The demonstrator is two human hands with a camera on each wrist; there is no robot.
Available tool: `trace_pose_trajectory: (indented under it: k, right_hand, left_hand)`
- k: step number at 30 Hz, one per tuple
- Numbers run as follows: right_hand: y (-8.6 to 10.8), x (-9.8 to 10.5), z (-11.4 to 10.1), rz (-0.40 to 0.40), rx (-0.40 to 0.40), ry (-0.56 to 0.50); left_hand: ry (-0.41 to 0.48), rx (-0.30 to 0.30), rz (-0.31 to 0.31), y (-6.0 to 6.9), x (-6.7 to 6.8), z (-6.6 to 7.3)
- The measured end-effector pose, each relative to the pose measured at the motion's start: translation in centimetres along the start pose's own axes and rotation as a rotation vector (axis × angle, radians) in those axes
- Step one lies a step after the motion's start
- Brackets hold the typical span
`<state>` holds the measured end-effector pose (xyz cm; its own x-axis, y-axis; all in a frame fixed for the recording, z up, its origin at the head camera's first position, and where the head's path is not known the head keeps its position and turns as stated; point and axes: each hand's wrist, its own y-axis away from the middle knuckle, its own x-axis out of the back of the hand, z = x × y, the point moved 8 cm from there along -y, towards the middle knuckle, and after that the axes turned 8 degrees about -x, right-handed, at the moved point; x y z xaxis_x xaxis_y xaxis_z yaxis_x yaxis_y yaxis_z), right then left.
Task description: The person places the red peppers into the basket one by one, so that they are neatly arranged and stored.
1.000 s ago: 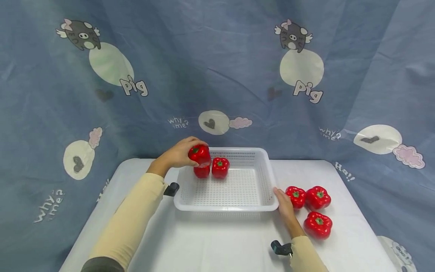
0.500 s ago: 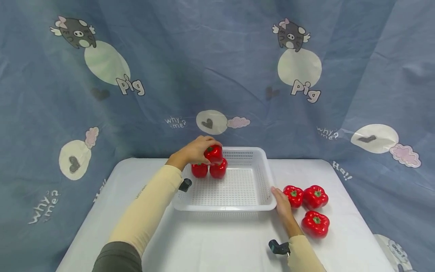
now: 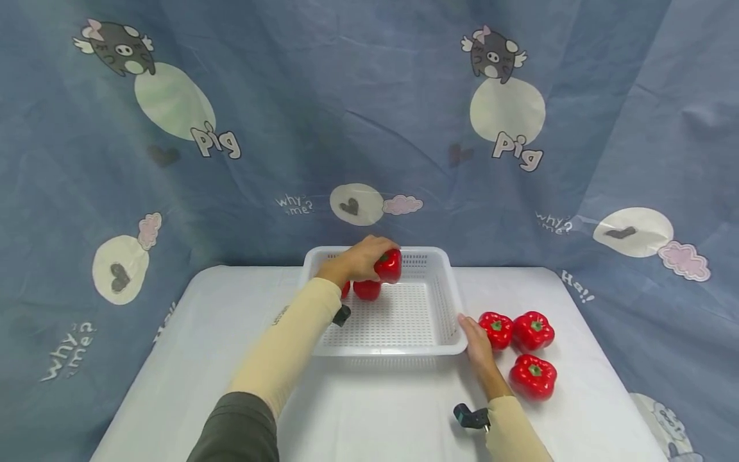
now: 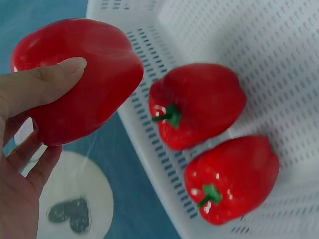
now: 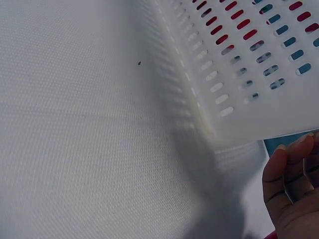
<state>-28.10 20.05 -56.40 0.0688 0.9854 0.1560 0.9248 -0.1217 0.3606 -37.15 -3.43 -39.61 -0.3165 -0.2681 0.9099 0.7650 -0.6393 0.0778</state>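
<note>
My left hand (image 3: 369, 255) grips a red bell pepper (image 3: 388, 265) above the white plastic basket (image 3: 381, 351). In the left wrist view, the thumb lies across this pepper (image 4: 94, 79) and the fingers are behind and below it. Two more red bell peppers with green stems, one nearer the held pepper (image 4: 204, 102) and one beside it (image 4: 239, 177), lie in the basket; in the head view the left hand and wrist partly cover them. My right hand (image 3: 478, 343) holds the basket's right rim near its front corner. Its curled fingers (image 5: 275, 174) show at the rim in the right wrist view.
Three red bell peppers lie on the white table (image 3: 392, 410) right of the basket: one next to the right hand (image 3: 496, 330), one behind (image 3: 534, 330) and one in front (image 3: 534, 377). A blue printed curtain (image 3: 277, 128) hangs behind the table.
My left hand has carried its bell pepper rightward across the back of the basket, past the two peppers lying there. The right hand has stayed at the basket's rim.
</note>
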Motion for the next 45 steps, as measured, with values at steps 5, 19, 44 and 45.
trace_pose_trajectory:
  k: [5, 19, 44, 45]
  right_hand:
    - [0.0, -0.1, -0.2, -0.011, 0.012, -0.045]
    - [-0.1, -0.3, 0.2, -0.012, -0.007, -0.039]
    - [-0.3, 0.1, 0.3, 0.018, -0.001, -0.073]
    - [-0.3, 0.1, 0.3, 0.018, 0.0, -0.077]
  left_hand:
    - [-0.013, -0.016, -0.024, -1.2, -1.4, 0.2]
    - [-0.01, 0.041, -0.032, -2.8, -4.7, -1.3]
    - [-0.116, 0.056, -0.071, -4.3, -8.7, -2.0]
    - [-0.129, 0.055, -0.072, -4.3, -8.7, -1.9]
